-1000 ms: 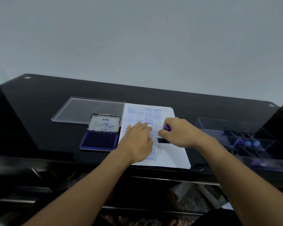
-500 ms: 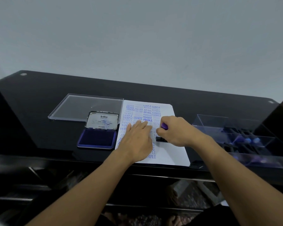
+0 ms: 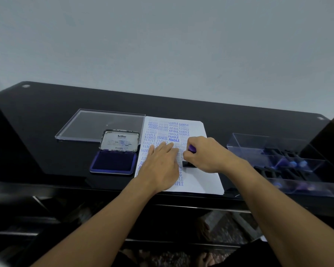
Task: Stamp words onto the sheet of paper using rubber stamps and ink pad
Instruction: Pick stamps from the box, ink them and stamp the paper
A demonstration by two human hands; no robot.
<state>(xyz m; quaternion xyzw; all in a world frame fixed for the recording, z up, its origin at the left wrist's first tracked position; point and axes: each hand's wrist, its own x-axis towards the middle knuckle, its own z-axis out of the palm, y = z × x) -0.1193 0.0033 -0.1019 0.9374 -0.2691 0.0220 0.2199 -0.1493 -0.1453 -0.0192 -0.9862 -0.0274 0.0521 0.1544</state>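
A white sheet of paper (image 3: pixel 199 176) lies on the black glass table (image 3: pixel 46 116), covered in blue stamped words such as SAMPLE and FRAGILE. My left hand (image 3: pixel 160 166) lies flat on the sheet's left half with straight fingers. My right hand (image 3: pixel 206 155) grips a rubber stamp (image 3: pixel 189 163) by its purple handle, with the black base down on the paper just right of my left fingertips. Left of the sheet the blue ink pad (image 3: pixel 114 163) sits open, its metal lid raised.
A clear plastic lid (image 3: pixel 96 124) lies behind the ink pad. A clear compartment box (image 3: pixel 289 160) holding several more stamps stands at the right. The table's front edge runs just below the paper.
Both hands and the stamp hold about the same place on the sheet; only the camera has shifted slightly.
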